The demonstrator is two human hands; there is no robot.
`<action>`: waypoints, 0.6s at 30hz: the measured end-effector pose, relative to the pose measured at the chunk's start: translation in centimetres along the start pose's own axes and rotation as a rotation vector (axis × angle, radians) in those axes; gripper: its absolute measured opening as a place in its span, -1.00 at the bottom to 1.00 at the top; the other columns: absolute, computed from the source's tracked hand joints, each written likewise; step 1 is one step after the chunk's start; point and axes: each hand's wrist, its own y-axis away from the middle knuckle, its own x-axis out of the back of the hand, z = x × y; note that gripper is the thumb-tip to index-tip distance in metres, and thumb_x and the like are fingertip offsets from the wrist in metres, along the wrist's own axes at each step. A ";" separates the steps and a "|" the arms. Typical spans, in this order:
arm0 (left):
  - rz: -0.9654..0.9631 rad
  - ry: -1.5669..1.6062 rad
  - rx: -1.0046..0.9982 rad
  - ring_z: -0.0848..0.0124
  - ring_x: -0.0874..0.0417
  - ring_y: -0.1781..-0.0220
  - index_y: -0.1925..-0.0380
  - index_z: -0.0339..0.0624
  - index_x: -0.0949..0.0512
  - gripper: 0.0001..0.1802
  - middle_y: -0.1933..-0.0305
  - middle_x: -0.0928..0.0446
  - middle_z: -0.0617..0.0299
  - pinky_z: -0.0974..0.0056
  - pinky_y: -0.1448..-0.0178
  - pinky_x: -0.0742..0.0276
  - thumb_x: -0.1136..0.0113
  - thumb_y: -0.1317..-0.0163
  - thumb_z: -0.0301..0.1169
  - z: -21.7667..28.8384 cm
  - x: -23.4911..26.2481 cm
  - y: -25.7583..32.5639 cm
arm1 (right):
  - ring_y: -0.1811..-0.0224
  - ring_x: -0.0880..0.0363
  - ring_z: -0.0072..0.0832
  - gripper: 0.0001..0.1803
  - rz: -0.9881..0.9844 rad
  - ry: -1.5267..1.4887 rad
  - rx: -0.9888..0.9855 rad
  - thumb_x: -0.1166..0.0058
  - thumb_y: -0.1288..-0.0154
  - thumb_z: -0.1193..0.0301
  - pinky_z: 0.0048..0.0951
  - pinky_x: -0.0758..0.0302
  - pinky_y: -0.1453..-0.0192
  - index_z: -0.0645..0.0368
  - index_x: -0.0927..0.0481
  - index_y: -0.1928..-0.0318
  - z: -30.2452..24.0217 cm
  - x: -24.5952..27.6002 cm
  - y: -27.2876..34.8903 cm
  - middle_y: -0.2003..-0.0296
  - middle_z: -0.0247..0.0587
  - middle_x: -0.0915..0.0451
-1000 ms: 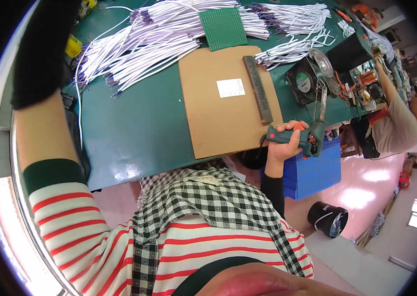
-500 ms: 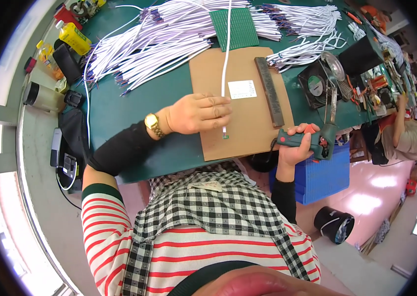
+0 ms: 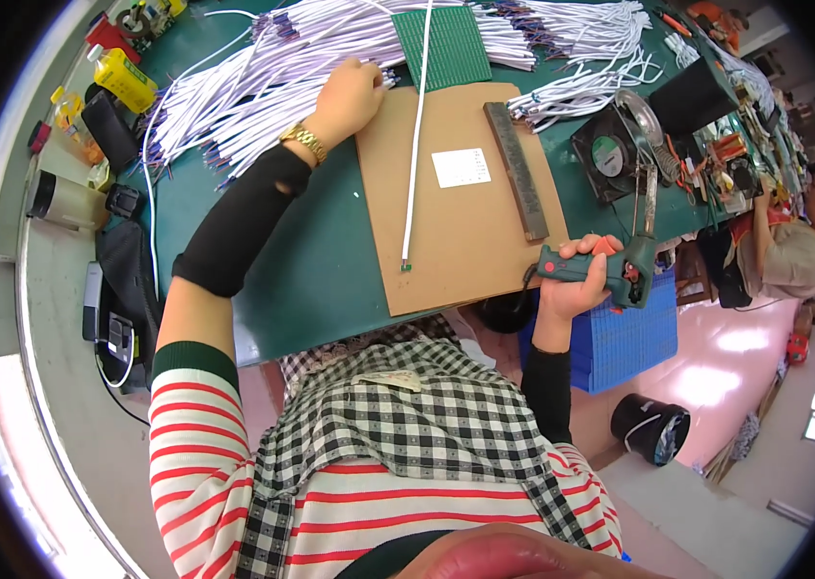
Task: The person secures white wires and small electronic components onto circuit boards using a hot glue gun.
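My workspace is a green table (image 3: 303, 253), and a brown cardboard sheet (image 3: 485, 227) lies on it before me; I count the clock from that sheet. One white cable (image 3: 413, 174) runs lengthwise over the cardboard, its near end towards 6 o'clock and its far part crossing a green board (image 3: 456, 56) at 12. A white label (image 3: 461, 168) and a dark bar (image 3: 514, 172) lie on the sheet too, the bar on the 3 o'clock side. From 10 to 12 spreads a pile of white cables (image 3: 224, 116); a fan (image 3: 610, 157) stands between 2 and 3. Yellow bottles (image 3: 125, 79) are at 10. Off the table, a blue crate (image 3: 634, 333) sits between 4 and 5, a black bucket (image 3: 647, 429) at 5 on the floor, and a co-worker (image 3: 784, 256) at 3.

My left hand (image 3: 351, 99) is at 10, fingers curled at the pile's edge; I cannot tell whether they grip a cable. My right hand (image 3: 573, 285), at 4, has its fingers wrapped round a green tool (image 3: 631, 274).

Half a second ago my left hand was over the cable's near end; now it is up by the pile, and that end lies uncovered. My right hand keeps its hold.
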 end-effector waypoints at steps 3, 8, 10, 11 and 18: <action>-0.006 -0.126 -0.013 0.02 -0.48 0.15 0.40 -0.22 -0.47 -0.90 0.27 -0.49 -0.03 0.09 0.10 -0.44 -0.11 -0.09 -0.44 -0.9 -1.8 -0.2 | 0.47 -0.39 -0.45 -0.73 0.014 -0.007 0.000 0.11 -0.25 0.35 -0.42 -0.42 0.33 0.15 -0.34 0.05 0.1 0.3 -0.2 0.38 -0.19 -0.37; -0.019 0.259 -0.113 0.06 -0.51 0.39 0.33 -0.24 -0.42 -0.91 0.46 -0.44 -0.01 0.17 0.29 -0.40 -0.06 -0.22 -0.45 0.2 1.2 0.9 | 0.45 -0.38 -0.44 -0.74 -0.016 -0.056 -0.061 0.11 -0.27 0.33 -0.40 -0.40 0.30 0.12 -0.36 0.07 1.0 1.4 -1.0 0.39 -0.20 -0.38; -0.119 0.271 -0.182 0.18 -0.53 0.43 0.32 -0.28 -0.46 -0.87 0.50 -0.46 0.04 0.22 0.34 -0.47 -0.09 -0.15 -0.46 5.3 5.6 2.2 | 0.45 -0.39 -0.42 -0.75 -0.049 -0.039 -0.047 0.13 -0.28 0.31 -0.35 -0.40 0.25 0.10 -0.36 0.07 1.0 1.6 -1.2 0.38 -0.22 -0.39; -0.193 0.229 -0.209 0.14 -0.52 0.45 0.37 -0.29 -0.48 -0.90 0.51 -0.45 0.02 0.17 0.34 -0.46 -0.06 -0.15 -0.47 6.7 6.8 3.2 | 0.45 -0.39 -0.42 -0.75 -0.046 -0.028 -0.067 0.13 -0.28 0.31 -0.35 -0.40 0.25 0.10 -0.36 0.07 1.0 1.5 -1.5 0.38 -0.22 -0.39; -0.353 0.237 -0.204 0.14 -0.53 0.54 0.43 -0.16 -0.44 -0.89 0.56 -0.49 0.12 0.18 0.50 -0.41 -0.17 -0.07 -0.42 8.8 8.1 13.5 | 0.52 -0.42 -0.41 -0.70 -0.030 -0.042 -0.060 0.05 -0.18 0.32 -0.35 -0.44 0.33 0.12 -0.33 0.08 1.0 1.4 -1.2 0.41 -0.18 -0.41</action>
